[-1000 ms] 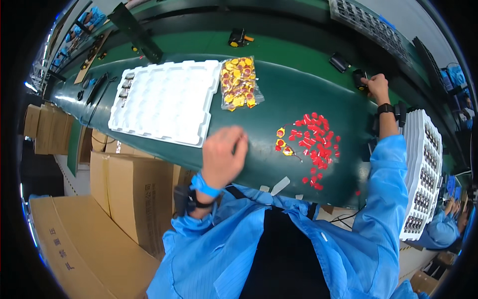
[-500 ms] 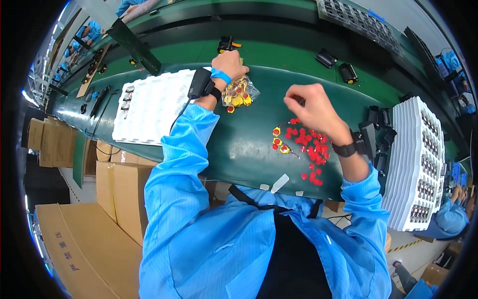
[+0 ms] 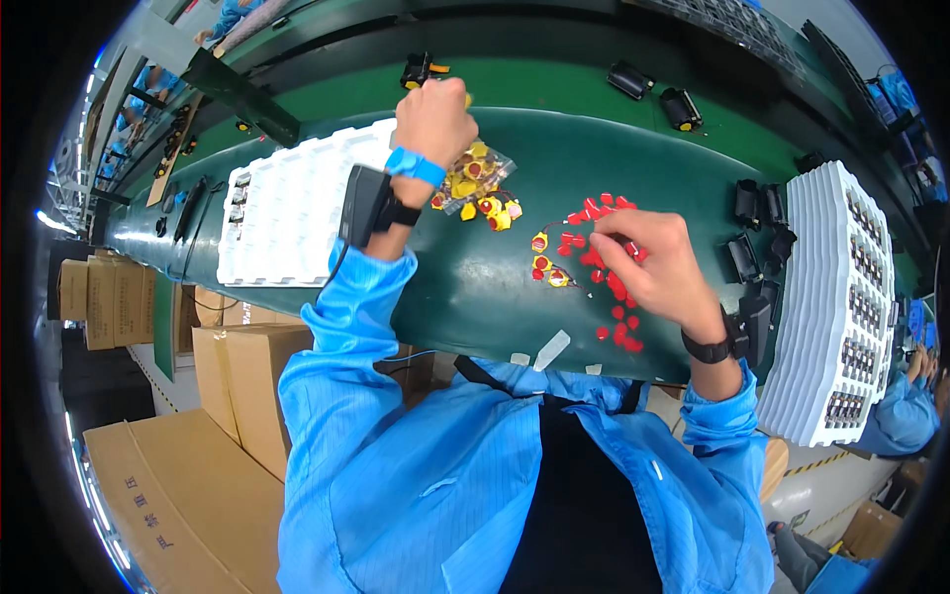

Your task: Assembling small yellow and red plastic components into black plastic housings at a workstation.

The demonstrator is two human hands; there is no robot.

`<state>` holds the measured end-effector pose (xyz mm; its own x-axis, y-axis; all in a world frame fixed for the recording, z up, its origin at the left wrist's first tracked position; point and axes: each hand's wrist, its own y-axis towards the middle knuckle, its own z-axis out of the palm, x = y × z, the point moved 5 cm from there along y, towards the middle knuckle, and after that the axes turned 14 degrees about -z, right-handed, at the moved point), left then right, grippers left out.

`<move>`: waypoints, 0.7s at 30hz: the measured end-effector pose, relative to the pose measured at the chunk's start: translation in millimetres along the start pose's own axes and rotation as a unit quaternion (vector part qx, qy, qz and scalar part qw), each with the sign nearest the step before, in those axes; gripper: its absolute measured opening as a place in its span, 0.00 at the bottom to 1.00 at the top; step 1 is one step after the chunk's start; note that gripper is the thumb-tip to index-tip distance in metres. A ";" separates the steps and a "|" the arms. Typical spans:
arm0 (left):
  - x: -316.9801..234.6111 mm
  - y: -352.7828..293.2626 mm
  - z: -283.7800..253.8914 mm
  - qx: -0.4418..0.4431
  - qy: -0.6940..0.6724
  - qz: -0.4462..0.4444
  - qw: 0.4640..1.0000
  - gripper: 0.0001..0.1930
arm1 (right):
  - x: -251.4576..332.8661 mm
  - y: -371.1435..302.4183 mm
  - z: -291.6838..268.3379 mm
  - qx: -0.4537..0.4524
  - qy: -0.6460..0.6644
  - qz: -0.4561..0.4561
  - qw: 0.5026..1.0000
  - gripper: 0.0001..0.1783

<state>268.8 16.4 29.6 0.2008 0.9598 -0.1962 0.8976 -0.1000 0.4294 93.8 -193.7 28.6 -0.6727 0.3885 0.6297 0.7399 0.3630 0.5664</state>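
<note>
At the far side of the green work surface, my left hand (image 3: 435, 121) is closed on a clear plastic bag (image 3: 477, 168) of small yellow parts with red round centres. Several of these yellow parts (image 3: 498, 213) lie outside the bag on its near side. My right hand (image 3: 648, 267) is low over a scatter of small red pieces (image 3: 621, 335), thumb and fingertips drawn together; what they pinch, if anything, is hidden. Just left of it lie a few yellow-and-red parts (image 3: 540, 263) with thin wires. Both wrists carry black strapped devices.
A white moulded tray (image 3: 287, 218) lies at the left, and a tall stack of filled white trays (image 3: 826, 307) stands at the right. Black housings (image 3: 744, 257) sit beside that stack. More housings (image 3: 681, 109) rest on the green strip beyond. Cardboard boxes (image 3: 188, 495) stand lower left.
My right hand has come down onto the red pieces from above them. My left hand has shifted a little left, and more yellow parts lie outside the bag.
</note>
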 end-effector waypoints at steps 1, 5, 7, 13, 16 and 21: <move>-4.2 -2.4 -1.5 -0.005 0.005 0.009 1.000 0.06 | -0.6 -3.3 -1.6 -0.002 -0.001 0.002 1.000 0.04; -15.9 -9.3 -13.0 -0.033 0.019 0.049 0.998 0.03 | 2.3 -15.6 -6.0 -0.025 -0.006 0.008 1.000 0.03; -19.9 -7.0 -16.7 -0.024 0.034 0.064 0.997 0.03 | 2.8 -17.0 -7.1 -0.024 -0.012 0.008 1.000 0.03; -9.8 5.5 16.7 0.019 0.070 0.130 0.989 0.05 | 2.1 -20.8 7.8 -0.011 0.018 0.022 1.000 0.03; 23.9 14.6 47.8 0.069 0.087 0.097 0.989 0.09 | 1.0 -23.5 13.2 0.003 0.013 0.031 0.999 0.03; -2.1 -10.8 9.3 0.004 0.014 0.104 0.994 0.15 | -7.6 -38.2 25.6 0.031 -0.050 0.108 0.992 0.03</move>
<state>262.3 13.0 17.2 0.3720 0.9248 -0.0797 0.8411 -0.2996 0.4503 70.4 -188.8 -11.4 -0.4980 0.5443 0.6751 0.8672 0.3124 0.3879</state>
